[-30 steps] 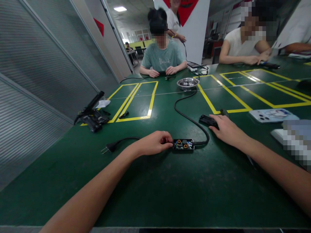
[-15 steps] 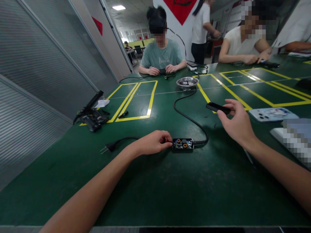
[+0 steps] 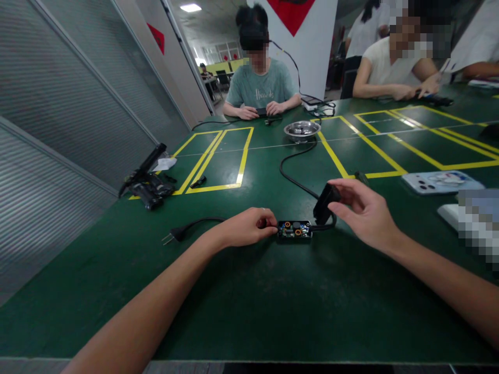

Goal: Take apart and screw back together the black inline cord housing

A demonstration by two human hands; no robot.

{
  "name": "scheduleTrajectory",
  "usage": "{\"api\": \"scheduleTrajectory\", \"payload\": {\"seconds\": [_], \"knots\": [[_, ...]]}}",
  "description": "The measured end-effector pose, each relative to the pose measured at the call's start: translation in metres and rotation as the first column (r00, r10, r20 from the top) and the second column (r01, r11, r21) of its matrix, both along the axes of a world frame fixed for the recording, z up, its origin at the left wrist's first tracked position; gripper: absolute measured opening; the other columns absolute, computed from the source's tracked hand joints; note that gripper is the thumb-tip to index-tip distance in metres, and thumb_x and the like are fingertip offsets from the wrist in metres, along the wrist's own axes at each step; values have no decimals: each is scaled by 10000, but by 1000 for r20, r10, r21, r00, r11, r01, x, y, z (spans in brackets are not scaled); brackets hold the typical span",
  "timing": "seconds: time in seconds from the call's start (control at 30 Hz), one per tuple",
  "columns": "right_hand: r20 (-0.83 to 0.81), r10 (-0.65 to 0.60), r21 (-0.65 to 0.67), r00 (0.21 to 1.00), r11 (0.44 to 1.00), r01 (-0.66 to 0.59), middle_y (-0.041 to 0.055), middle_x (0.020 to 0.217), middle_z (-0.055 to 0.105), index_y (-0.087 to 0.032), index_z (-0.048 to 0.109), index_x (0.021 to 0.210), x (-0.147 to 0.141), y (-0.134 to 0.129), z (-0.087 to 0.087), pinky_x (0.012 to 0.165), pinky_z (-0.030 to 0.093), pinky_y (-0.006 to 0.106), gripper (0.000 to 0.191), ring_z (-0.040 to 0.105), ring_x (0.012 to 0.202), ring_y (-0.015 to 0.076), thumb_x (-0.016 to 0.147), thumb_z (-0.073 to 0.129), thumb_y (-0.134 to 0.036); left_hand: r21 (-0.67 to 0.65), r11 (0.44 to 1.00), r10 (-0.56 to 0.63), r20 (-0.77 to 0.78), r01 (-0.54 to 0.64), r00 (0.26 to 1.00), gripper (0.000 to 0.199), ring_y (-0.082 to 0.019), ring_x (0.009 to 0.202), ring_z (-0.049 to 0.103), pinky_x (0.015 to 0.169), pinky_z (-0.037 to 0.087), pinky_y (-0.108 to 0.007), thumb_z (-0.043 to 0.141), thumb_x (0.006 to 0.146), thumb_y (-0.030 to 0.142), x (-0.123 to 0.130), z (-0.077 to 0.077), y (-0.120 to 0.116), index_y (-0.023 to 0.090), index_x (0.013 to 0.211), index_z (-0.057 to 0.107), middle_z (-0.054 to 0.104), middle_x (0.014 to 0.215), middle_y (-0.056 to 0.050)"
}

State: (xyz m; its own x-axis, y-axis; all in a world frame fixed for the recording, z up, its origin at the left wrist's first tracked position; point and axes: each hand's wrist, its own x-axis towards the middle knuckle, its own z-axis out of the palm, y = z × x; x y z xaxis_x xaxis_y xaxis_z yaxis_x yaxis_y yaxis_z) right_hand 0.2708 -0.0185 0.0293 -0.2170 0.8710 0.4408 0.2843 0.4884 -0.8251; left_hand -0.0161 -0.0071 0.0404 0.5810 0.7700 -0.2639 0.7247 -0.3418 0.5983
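The right hand (image 3: pixel 362 213) has the black cover (image 3: pixel 326 203) pinched between thumb and fingers, tipped up steeply, just beside the open case (image 3: pixel 294 229) with its circuit board showing! That case lies on the table in front of the wearer, and the left hand (image 3: pixel 253 227) grips at its left end, thumb and fingers closed there. Out of the other end runs a black cable (image 3: pixel 298 183), curving up toward the steel bowl (image 3: pixel 301 132), and the raised cover stands in front of part of it. Over on the left, a two-pin plug (image 3: pixel 177 235), then a small black piece (image 3: pixel 198 182) and a dark heap of parts (image 3: pixel 150 188); on the right, a phone (image 3: pixel 442 183). And what a change from half a second ago: the cover was flatter and farther off, now it's upended and close in! All this on a green table (image 3: pixel 273 311) marked with yellow tape (image 3: pixel 245 161), a person in a green shirt (image 3: pixel 261 88) seated opposite, a ribbed partition (image 3: pixel 78 104) along the left, a red decoration (image 3: pixel 292 15) behind.
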Motion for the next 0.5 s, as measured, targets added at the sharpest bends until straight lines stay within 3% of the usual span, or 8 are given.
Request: {"api": "scheduleTrajectory", "payload": {"seconds": [0.07, 0.2, 0.5], "knots": [[110, 85, -22, 990, 996, -83, 52, 1137, 633, -254, 549, 1235, -3, -4, 0, 944, 525, 400, 437, 627, 1030, 200, 826, 671, -344, -3, 1000, 2, 1, -2, 1000, 262, -148, 724, 544, 637, 397, -258, 512, 896, 400, 0, 0, 0, 173, 960, 626, 605, 845, -27], [275, 137, -9, 952, 990, -140, 65, 1170, 614, -239, 535, 1273, -6, -8, 5, 941, 516, 416, 454, 614, 1040, 207, 845, 641, -348, -1, 1000, -5, 6, 5, 1000, 260, -150, 725, 544, 638, 404, -262, 511, 900, 399, 0, 0, 1, 173, 959, 627, 605, 842, -25], [342, 202, -5, 918, 977, -213, 62, 1212, 560, -302, 436, 1390, -10, -10, 2, 929, 525, 435, 554, 601, 996, 204, 863, 606, -290, -25, 1000, 0, 15, 1, 1000, 268, -145, 715, 544, 633, 400, -256, 524, 893, 406, -1, -1, 1, 171, 965, 630, 605, 832, -22]]}}
